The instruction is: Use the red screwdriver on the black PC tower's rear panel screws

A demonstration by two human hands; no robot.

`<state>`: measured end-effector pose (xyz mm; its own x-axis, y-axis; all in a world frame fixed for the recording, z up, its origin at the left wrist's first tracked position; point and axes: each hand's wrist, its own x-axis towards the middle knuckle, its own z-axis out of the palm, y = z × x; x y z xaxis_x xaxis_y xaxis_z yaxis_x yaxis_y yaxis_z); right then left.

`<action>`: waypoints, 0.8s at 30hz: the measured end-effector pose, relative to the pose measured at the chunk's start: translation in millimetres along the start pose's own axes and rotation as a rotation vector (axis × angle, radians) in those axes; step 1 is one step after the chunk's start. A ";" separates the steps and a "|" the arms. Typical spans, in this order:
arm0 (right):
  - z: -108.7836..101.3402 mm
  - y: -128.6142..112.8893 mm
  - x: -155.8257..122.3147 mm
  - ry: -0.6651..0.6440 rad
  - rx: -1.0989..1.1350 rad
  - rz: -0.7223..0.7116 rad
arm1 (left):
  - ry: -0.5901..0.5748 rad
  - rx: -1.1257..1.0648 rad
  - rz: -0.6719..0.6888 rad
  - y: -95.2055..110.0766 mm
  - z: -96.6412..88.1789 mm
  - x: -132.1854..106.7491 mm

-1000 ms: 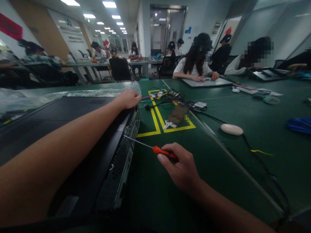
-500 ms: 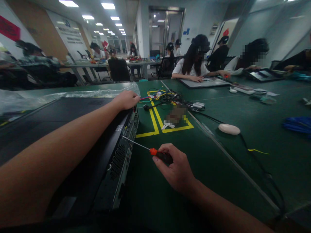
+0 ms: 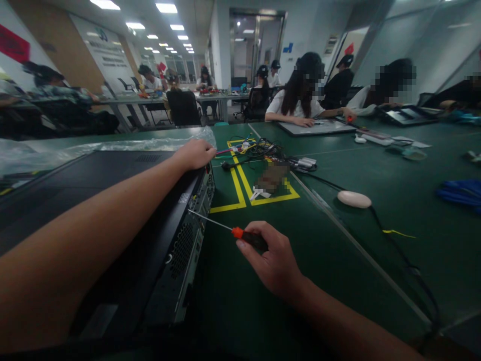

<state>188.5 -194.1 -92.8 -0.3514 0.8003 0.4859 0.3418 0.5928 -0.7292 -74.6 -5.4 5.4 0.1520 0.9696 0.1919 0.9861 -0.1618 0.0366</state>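
Note:
A black desktop computer case (image 3: 124, 188) lies on its side on the left of the green table, its rear panel (image 3: 182, 248) facing right. My left hand (image 3: 195, 153) lies over the far rear corner of the case with its fingers bent over the edge; the forearm crosses the lid. My right hand (image 3: 272, 255) is closed around the dark handle of a screwdriver (image 3: 237, 232) with an orange collar. Its thin shaft points left, and the tip touches the rear panel close to the lid's edge. Whether a screw sits under the tip is too small to make out.
Tangled cables (image 3: 268, 150) and a pixelated brown object (image 3: 272, 179) lie beyond, around yellow tape (image 3: 242, 200). A white oval piece (image 3: 354, 199) sits on a black cable to the right. Plastic wrap (image 3: 33, 158) is behind the case. Across the table, a person (image 3: 300, 95) works at a flat panel (image 3: 319, 127).
Hardly anything differs. My right hand and the screwdriver have shifted up very slightly; the tip stays at the same place on the rear panel. My left hand stays on the corner.

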 end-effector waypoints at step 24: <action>0.6 0.8 0.5 0.028 -0.018 -0.002 | 0.006 -0.025 -0.004 -2.0 2.8 1.9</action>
<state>188.1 -193.2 -93.4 -0.3275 0.8013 0.5007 0.3568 0.5956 -0.7197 -76.1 -2.8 2.9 0.1471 0.9691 0.1981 0.9848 -0.1622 0.0620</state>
